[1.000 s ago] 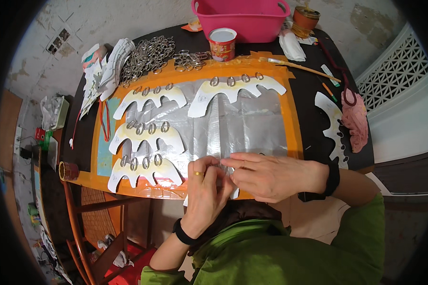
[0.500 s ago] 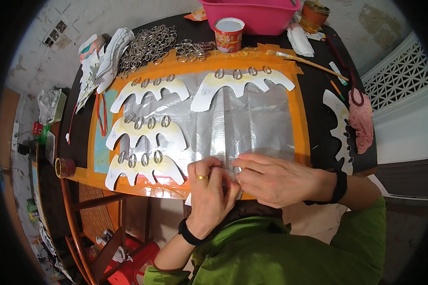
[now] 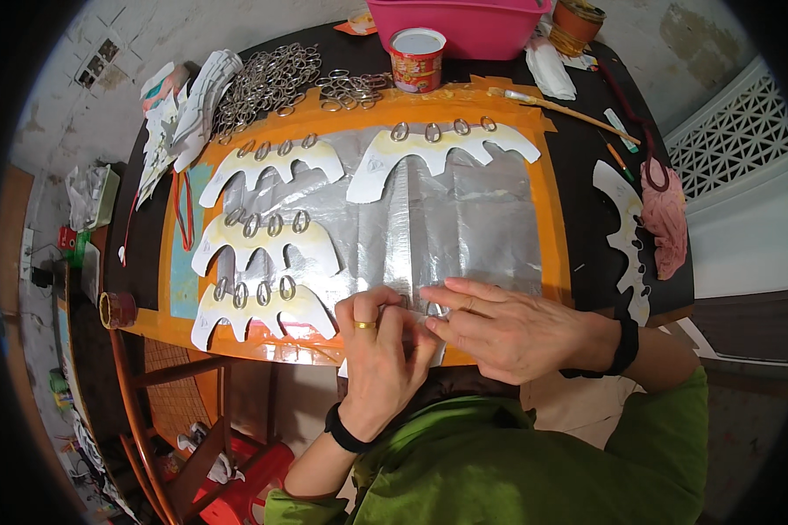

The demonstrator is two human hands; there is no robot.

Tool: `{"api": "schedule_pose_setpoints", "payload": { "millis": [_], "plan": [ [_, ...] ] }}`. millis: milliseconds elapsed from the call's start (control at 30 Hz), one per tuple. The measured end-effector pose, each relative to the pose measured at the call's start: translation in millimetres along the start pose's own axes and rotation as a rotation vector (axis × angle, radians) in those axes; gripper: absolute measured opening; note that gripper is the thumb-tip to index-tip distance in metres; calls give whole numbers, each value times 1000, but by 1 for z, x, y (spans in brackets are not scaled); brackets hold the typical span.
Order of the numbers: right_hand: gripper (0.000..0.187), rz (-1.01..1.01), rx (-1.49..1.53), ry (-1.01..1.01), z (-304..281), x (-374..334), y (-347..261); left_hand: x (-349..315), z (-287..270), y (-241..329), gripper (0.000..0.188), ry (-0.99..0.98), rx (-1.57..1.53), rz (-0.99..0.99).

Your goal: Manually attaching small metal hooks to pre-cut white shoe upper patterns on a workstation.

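Observation:
Both hands meet at the table's near edge over a white scalloped piece [image 3: 342, 366], mostly hidden beneath them. My left hand [image 3: 383, 337] is closed, its curled fingers pinching the piece. From the right, my right hand [image 3: 508, 332] presses bent fingertips onto the same piece, with the index finger reaching farther out. A metal ring [image 3: 434, 308] shows beside those fingertips; whether they touch it I cannot tell. Several similar pieces with yellowish smears and rings along one edge lie beyond, including a far-right one [image 3: 446, 153] and a near-left one [image 3: 263, 313].
Orange tape [image 3: 552, 236] borders the silvery sheet [image 3: 473, 236]. A ring pile [image 3: 276, 83], stacked white pieces [image 3: 206, 109], a red tub [image 3: 416, 61] and a pink basin [image 3: 464, 26] stand at the back. Right lie a brush [image 3: 578, 114], another scalloped piece [image 3: 622, 227] and a pink cloth [image 3: 665, 223].
My right index finger has lifted and stretched outward, uncovering a ring beside the fingertips. My left hand keeps its pinch, shifting slightly left. The whole view has moved a little.

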State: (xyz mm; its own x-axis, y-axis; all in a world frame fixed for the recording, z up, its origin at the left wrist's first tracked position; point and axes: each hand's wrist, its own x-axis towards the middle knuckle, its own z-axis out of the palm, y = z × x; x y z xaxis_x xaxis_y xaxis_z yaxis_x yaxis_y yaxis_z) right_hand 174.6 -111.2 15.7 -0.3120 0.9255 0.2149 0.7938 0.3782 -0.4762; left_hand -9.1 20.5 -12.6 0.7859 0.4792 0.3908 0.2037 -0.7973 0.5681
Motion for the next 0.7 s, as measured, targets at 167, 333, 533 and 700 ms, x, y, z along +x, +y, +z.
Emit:
{"api": "schedule_pose_setpoints", "payload": {
  "millis": [167, 333, 533, 700],
  "plan": [
    [55, -44, -6, -19, 1, 1, 3, 3, -6, 3, 20, -58, 15, 0],
    [50, -31, 2, -21, 1, 1, 4, 8, -16, 9, 20, -148, 18, -19],
    [49, -33, -36, -44, 0, 1, 3, 19, -24, 11, 17, -208, 31, -17],
    [50, 6, 4, -39, 2, 1, 1, 26, -26, 5, 14, -242, -10, -25]
  ]
}}
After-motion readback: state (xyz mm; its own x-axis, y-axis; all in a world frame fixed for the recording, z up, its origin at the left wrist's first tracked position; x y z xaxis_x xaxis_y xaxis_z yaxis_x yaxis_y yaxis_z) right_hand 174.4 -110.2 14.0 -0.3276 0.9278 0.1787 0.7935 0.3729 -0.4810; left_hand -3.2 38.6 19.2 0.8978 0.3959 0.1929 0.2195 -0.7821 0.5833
